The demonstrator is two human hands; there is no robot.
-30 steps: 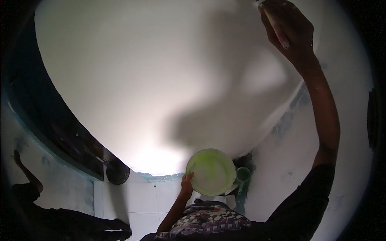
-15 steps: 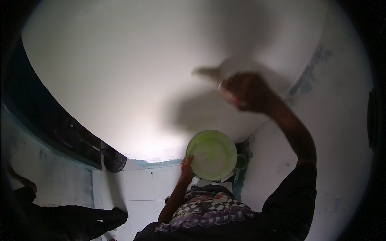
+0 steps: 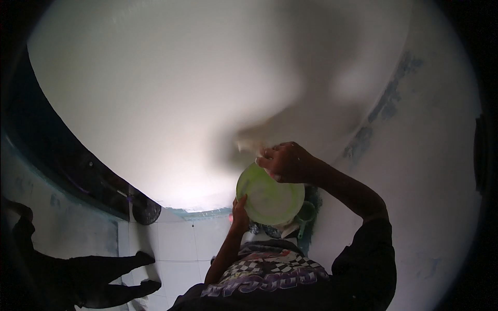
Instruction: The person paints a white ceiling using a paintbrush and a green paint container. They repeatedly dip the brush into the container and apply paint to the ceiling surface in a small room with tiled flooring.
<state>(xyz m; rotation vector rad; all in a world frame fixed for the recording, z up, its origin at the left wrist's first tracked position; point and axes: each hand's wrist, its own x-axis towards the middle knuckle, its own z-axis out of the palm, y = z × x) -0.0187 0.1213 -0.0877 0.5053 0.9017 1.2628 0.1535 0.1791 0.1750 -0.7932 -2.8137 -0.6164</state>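
Note:
My left hand (image 3: 239, 213) grips the left rim of a round, lime-green plastic basin (image 3: 272, 199), its inside smeared with whitish paint. Above the basin's far rim, my right hand (image 3: 285, 161) is closed around a paintbrush. The pale head of the paintbrush (image 3: 250, 145) points left toward the white wall (image 3: 171, 114) and is partly blurred; whether it touches the wall I cannot tell. My fingers hide the handle.
A green dipper (image 3: 306, 212) sits low in the corner beside the basin. The right wall (image 3: 404, 207) has bluish patches along the corner. At lower left, a person in dark clothes (image 3: 67, 274) stands on white floor tiles (image 3: 176, 238), near a dark opening (image 3: 67, 145).
My right hand has come down and left with the paintbrush, from high before the wall to the basin's far rim. The other person's legs have shifted apart.

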